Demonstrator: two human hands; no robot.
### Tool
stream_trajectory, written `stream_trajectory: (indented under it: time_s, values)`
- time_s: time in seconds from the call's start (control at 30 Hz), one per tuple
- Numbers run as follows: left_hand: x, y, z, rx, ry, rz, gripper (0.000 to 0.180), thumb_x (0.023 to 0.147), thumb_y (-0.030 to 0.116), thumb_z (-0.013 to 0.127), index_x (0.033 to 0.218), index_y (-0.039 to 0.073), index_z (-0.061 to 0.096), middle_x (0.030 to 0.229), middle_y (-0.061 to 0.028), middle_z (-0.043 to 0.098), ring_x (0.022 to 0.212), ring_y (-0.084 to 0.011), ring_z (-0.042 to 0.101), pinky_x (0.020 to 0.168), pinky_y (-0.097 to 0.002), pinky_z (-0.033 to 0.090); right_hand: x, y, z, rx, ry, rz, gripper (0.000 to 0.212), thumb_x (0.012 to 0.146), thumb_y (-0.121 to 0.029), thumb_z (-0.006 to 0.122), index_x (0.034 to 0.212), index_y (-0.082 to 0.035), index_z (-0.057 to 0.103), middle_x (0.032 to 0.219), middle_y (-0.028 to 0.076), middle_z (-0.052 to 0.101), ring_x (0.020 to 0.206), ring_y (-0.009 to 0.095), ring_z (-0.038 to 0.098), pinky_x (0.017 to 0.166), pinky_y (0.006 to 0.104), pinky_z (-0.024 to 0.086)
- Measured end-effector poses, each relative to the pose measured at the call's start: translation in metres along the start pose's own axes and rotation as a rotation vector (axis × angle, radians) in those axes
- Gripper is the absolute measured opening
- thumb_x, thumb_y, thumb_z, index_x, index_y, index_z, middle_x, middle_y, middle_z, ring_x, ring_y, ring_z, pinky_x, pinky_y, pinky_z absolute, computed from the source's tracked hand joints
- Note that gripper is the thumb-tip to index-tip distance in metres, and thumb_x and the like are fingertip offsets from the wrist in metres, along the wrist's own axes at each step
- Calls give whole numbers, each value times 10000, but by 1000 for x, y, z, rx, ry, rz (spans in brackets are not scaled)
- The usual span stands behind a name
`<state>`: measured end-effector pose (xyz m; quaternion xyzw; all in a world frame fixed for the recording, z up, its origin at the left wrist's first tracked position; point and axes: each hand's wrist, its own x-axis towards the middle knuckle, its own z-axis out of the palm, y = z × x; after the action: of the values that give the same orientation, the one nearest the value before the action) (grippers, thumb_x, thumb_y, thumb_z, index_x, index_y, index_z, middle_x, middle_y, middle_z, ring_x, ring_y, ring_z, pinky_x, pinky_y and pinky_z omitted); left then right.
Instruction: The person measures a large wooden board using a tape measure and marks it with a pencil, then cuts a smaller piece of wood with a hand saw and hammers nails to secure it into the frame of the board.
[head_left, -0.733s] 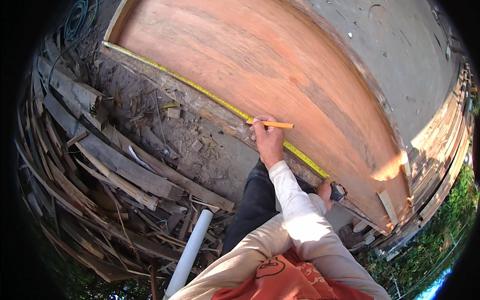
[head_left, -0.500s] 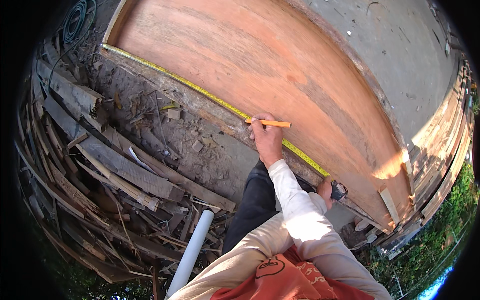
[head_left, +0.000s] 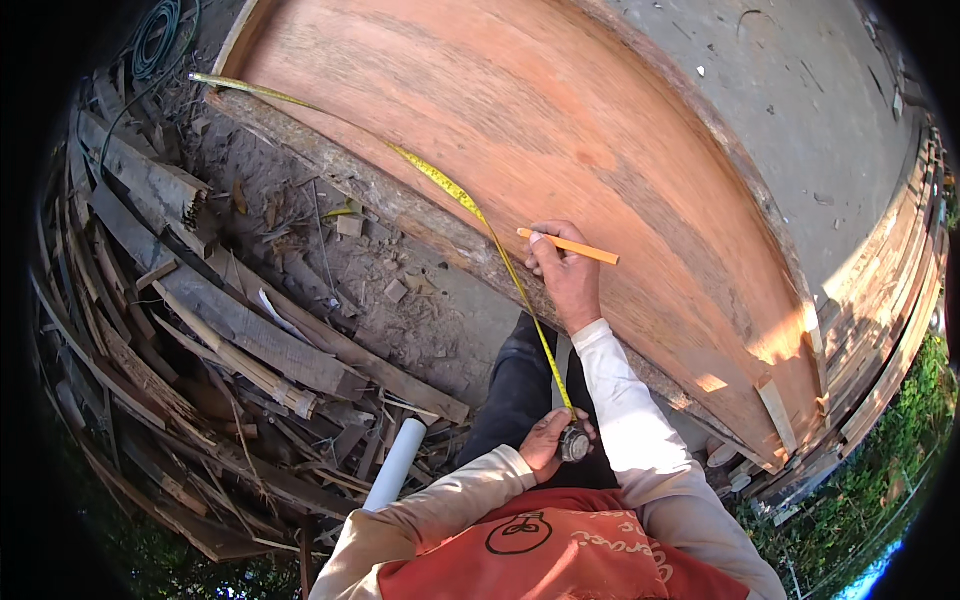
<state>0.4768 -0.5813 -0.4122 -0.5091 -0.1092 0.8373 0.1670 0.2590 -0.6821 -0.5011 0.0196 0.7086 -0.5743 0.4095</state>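
Note:
In front of my body, my left hand (head_left: 544, 444) is closed around the case of a tape measure (head_left: 574, 444). The yellow tape blade (head_left: 440, 180) runs out from it, bowed and twisted, over the near rim of a large wooden panel (head_left: 470, 95). Its hooked end sticks out past the panel's far left corner. My right hand (head_left: 572, 288) grips an orange carpenter's pencil (head_left: 580, 248) between thumb and fingers, above the panel just inside its near edge beam (head_left: 400, 210). The pencil lies nearly level, pointing left.
Stacked scrap planks (head_left: 250, 320) fill the left side, beside a white pipe (head_left: 397, 465). More boards (head_left: 880, 300) are piled at the right. A coiled green hose (head_left: 158, 40) lies at the far left. A short wood strip (head_left: 777, 413) rests at the panel's right end.
My left hand has drawn the tape case from the panel's right edge back toward my body. The blade has lifted off the edge and bent. My right hand has shifted slightly right with the pencil.

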Motion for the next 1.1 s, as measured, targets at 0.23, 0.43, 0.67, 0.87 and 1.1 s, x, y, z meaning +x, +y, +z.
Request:
stream_trajectory:
  time_s: [0.23, 0.43, 0.67, 0.87, 1.1]
  values:
    - [-73, 27, -67, -1, 66, 403, 319, 1033, 365, 560, 1080, 51, 586, 986, -138, 650, 964, -271, 655, 828, -425, 584, 5, 47, 17, -119, 14, -64, 165, 955, -125, 650, 1062, 1, 649, 910, 68, 696, 809, 116, 640, 724, 270, 522]
    - [-72, 26, -72, 5, 135, 443, 325, 1043, 358, 539, 1076, 37, 570, 972, -145, 641, 947, -274, 656, 821, -424, 585, 0, 35, 24, -233, 17, -104, 166, 941, -160, 678, 1028, -19, 676, 913, 54, 704, 858, 128, 643, 765, 287, 504]
    - [-66, 30, -79, 25, 182, 449, 319, 1054, 344, 505, 1077, 31, 558, 970, -144, 639, 924, -263, 658, 812, -415, 584, -1, 34, 33, -272, -1, -93, 161, 946, -162, 680, 1006, -14, 700, 921, 46, 690, 864, 127, 623, 781, 275, 492]
    - [-60, 32, -86, 20, 185, 448, 321, 1058, 347, 494, 1076, 33, 562, 961, -141, 643, 914, -254, 660, 803, -407, 587, -1, 41, 37, -283, 55, -168, 143, 914, -146, 700, 979, -20, 716, 897, 94, 714, 815, 183, 668, 738, 307, 513]
    - [-54, 37, -81, 11, 207, 444, 311, 1057, 339, 503, 1072, 35, 566, 956, -134, 646, 907, -247, 663, 797, -400, 592, 5, 44, 34, -282, 146, -183, 135, 913, -139, 694, 985, -27, 718, 893, 102, 707, 817, 214, 669, 740, 324, 515]
